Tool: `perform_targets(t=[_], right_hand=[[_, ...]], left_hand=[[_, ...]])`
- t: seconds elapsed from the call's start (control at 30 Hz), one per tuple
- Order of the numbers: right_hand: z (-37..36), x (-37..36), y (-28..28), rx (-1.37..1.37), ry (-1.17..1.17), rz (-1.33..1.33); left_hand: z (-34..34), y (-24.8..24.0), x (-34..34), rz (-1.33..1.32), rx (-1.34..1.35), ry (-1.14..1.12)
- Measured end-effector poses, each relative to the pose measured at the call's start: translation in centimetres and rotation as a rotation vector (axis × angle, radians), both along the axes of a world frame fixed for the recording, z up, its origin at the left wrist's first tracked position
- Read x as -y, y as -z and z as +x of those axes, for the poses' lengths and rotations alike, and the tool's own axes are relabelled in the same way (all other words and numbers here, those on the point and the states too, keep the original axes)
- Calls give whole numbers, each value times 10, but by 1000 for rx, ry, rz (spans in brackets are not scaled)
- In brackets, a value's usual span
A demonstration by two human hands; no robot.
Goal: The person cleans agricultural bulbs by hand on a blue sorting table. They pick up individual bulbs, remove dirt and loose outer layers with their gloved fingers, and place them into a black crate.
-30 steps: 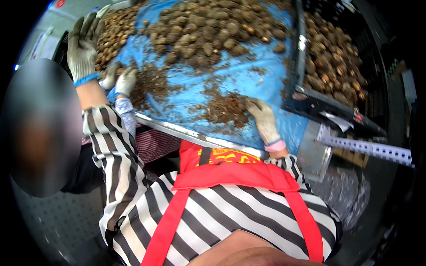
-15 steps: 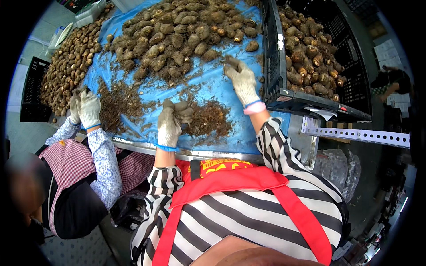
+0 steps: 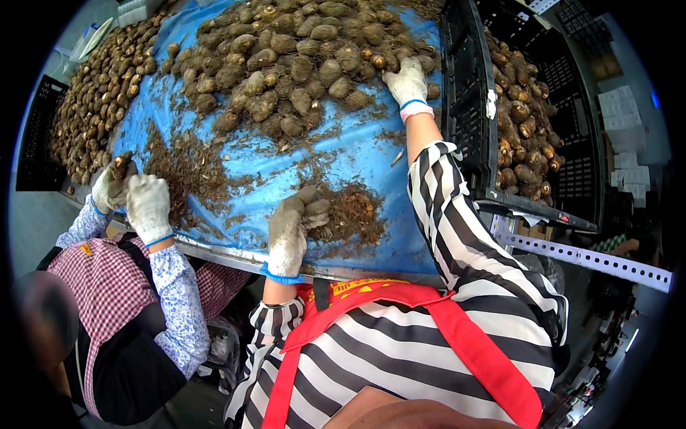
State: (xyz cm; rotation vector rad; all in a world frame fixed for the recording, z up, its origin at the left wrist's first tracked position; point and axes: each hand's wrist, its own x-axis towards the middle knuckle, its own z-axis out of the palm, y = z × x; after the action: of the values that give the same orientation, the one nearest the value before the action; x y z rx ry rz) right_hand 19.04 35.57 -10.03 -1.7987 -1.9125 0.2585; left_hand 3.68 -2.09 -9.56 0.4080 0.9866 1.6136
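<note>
My right hand (image 3: 409,84), in a white knit glove with a pink band at the wrist, is at the right edge of a heap of hairy brown taros (image 3: 300,68). Its fingers are bent over a taro there, which they largely hide. My left hand (image 3: 287,232), in a glove with a blue cuff and soiled fingers, hovers near the table's front edge. Its fingers are loosely curved and apart, with no taro visible in them. Beside them lies a patch of reddish-brown root fibres and peel scraps (image 3: 357,214).
A black plastic crate (image 3: 468,107) of cleaner taros (image 3: 522,114) stands at the right. Blue sheeting (image 3: 400,247) covers the table. At left, a co-worker's gloved hands (image 3: 148,207) hold a taro near another taro pile (image 3: 107,79). A perforated metal bar (image 3: 586,259) juts out right.
My right hand has gone forward from above the sheet to the heap and closed over a taro. My left hand stays by the scraps. The co-worker's hands have lifted a taro into view.
</note>
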Motion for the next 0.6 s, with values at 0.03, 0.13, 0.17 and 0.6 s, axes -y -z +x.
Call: perform_targets(t=[0.03,0.13,0.17,0.6], right_hand=[[1,2,-3,38,-9,-50],[5,5,1,-136,52,-145],[13,3,15,-344,71,-165],[35,182,-43,-1193,-497,-625]], left_hand=[[2,-5,-1,-18,-11,-21],[0,4,-3,0,-31,-12],[-1,8,-5,19,-35,6],[14,-58,-40,-49,-591,97]])
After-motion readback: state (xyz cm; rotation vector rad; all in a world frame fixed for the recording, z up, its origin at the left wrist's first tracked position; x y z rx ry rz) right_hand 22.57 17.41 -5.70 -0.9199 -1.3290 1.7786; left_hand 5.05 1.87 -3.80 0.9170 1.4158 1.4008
